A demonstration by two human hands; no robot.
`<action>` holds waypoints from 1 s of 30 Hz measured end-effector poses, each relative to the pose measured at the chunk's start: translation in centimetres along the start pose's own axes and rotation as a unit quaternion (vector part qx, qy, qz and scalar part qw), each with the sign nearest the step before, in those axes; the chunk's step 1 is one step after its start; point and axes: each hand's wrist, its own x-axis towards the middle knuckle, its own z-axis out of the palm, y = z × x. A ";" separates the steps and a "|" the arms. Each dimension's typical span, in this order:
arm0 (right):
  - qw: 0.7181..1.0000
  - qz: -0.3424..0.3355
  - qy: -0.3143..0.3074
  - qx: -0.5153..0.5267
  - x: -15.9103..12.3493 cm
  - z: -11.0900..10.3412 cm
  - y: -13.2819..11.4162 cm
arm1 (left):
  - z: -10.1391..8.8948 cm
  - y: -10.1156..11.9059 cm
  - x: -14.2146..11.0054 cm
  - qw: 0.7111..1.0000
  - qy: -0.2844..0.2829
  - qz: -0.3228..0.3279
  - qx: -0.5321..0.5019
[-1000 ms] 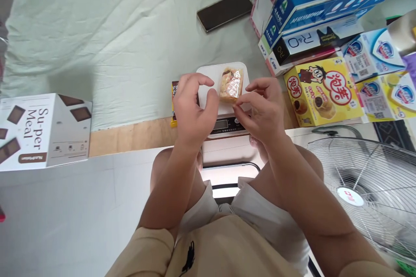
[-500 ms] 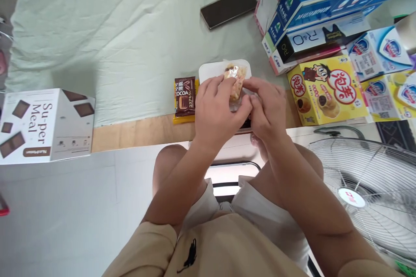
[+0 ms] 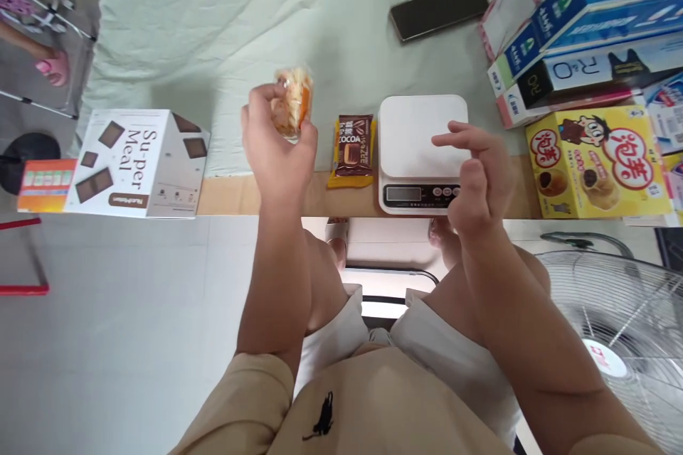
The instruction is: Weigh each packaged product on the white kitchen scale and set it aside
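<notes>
Green-clothed table (image 3: 213,28): left hand (image 3: 280,163) grips clear-wrapped golden snack (image 3: 294,101) off white square scale (image 3: 413,135), right hand (image 3: 484,181) free at its edge.

And here's our wearer, in a tan short-sleeved top (image 3: 384,398)!
Look at that small black animal-like mark (image 3: 321,416) on the front, and white shorts (image 3: 453,348) below!

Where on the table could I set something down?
The widest free patch is green cloth left of the phone, beyond your left hand. A narrower strip lies between phone and scale. Crowded: the right, with stacked boxes.
</notes>
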 end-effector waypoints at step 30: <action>0.994 0.078 0.049 -0.061 0.4 -2.6 1.7 | 1.1 -3.4 -0.2 0.986 -0.117 -0.110 0.048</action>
